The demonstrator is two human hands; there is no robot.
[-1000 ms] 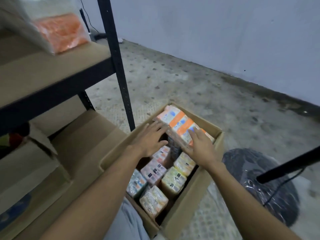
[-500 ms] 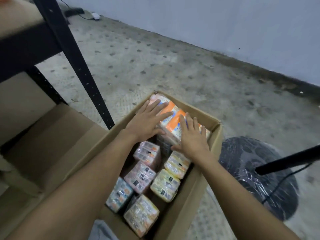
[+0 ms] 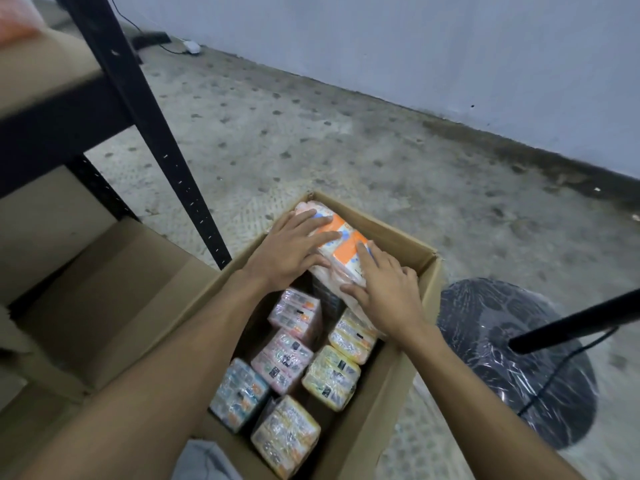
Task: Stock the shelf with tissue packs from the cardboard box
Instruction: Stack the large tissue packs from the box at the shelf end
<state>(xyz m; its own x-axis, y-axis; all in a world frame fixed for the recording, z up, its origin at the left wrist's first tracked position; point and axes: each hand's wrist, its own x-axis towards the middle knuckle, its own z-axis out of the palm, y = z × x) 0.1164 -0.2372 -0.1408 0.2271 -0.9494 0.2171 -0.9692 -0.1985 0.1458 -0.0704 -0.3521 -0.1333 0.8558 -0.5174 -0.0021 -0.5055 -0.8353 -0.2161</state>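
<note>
- An open cardboard box sits on a speckled floor, seen from above.
- A large orange-and-white tissue pack lies across the far end of the box. Its long axis runs from the far left corner towards the near right wall, and it rests higher than the packs beneath it.
- The left hand lies flat on the pack's left side, fingers spread and extended across the wrapper.
- The right hand presses on the pack's near right end, fingers slightly parted and curved over the edge.
- Nearer the viewer, smaller wrapped packs in pink, yellow and blue stand in two rows inside the box.
- A black shelf post rises just left of the box, with a brown shelf board above.
- A plastic-wrapped black round base stands just right of the box, crossed by a black pole.
</note>
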